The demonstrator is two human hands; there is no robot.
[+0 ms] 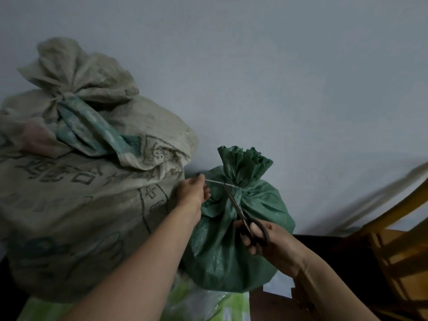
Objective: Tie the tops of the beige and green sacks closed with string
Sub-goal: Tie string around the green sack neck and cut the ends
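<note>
With the left hand (193, 193) pinching the string (216, 182) taut and the right hand (269, 239) gripping scissors (240, 212) at it, a cut too near the green sack (243, 228) neck risks loosening the knot.

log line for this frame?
left hand: pinches string | right hand: holds scissors, blades at string | green sack: neck cinched | beige sack: top gathered

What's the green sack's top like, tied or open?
Tied: string cinches the green sack at its neck, fabric bunched above.

Beige sack (81, 193) beside green sack (266, 205), necks bunched; string (215, 181) taut, prob. knotted.
</note>
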